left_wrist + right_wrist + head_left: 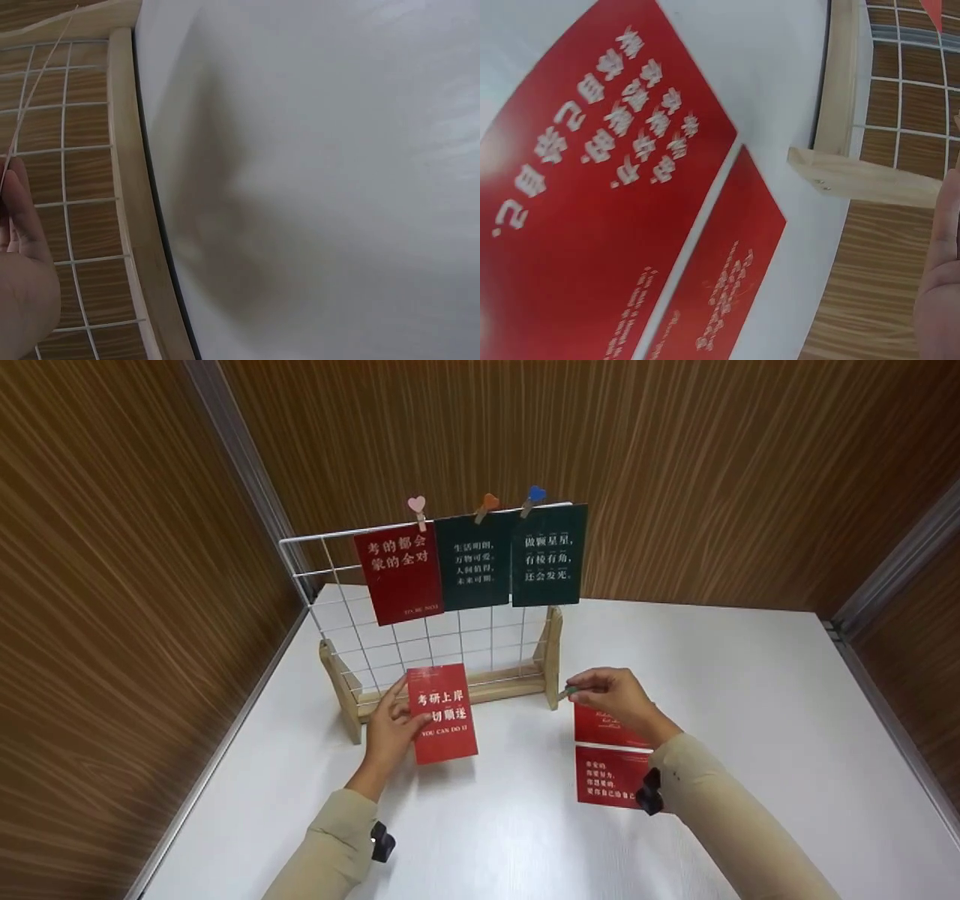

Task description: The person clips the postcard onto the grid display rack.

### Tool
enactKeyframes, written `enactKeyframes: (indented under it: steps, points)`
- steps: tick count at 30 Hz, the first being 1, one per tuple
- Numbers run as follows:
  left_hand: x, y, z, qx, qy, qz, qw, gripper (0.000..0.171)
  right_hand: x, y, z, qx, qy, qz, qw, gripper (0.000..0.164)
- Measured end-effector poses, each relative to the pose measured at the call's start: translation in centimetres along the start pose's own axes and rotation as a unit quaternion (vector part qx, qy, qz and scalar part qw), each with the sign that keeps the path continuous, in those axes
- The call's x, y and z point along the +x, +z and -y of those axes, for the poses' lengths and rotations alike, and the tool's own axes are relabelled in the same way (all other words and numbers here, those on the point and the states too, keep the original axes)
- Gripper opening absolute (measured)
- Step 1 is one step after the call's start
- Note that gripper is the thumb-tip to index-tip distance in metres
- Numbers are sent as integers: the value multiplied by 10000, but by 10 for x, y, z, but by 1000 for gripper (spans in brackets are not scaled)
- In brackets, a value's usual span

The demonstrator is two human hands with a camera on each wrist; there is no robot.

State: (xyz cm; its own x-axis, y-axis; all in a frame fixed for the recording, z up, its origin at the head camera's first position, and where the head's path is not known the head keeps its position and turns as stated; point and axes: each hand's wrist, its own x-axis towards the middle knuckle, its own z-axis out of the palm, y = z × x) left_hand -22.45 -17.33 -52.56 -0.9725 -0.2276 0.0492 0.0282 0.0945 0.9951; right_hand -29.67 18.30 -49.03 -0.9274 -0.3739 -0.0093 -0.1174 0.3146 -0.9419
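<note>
My left hand (386,735) pinches a red card (448,746) with white writing by its left side, thumb on the front. It holds the card upright before the lower part of a white wire grid rack. In the left wrist view the card (41,86) shows as a thin edge beside the hand (26,281). The fingertips of my right hand (616,692) pinch a small wooden clothespin (570,691) with a green top, close to the rack's right wooden foot (553,660). Below that hand lie two red cards, the nearer one (611,780) partly covered by the sleeve.
Along the rack's top wire hang a red card (401,585) and two green cards (472,596), (547,592), under clothespins with pink (417,504), orange (490,501) and blue (536,494) hearts. Wood-grain panels (600,435) enclose the white table (720,660) at the back and sides.
</note>
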Motion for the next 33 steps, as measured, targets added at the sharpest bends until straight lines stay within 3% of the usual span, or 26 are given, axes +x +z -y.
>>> enactKeyframes:
  steps: [12, 17, 20, 24, 33]
  points:
    - [-6, -24, -5, -1, 74, -15, 10000, 77, 20, 22, 30, -269, -413, 429, 9979, 28]
    - [-8, -32, -9, 158, 117, -65, 9998, 76, 16, 29, 55, -220, -569, 588, 9964, 25]
    - [-9, -36, -12, 198, 139, -106, 9997, 77, 18, 34, 58, -69, -749, 678, 9949, 25]
    - [-10, -43, -16, 242, 125, -193, 9994, 77, 30, 38, 47, 54, -884, 619, 9941, 25]
    - [-13, -58, -26, 390, 207, -381, 9983, 76, 41, 59, 70, -359, -1118, 394, 9923, 22]
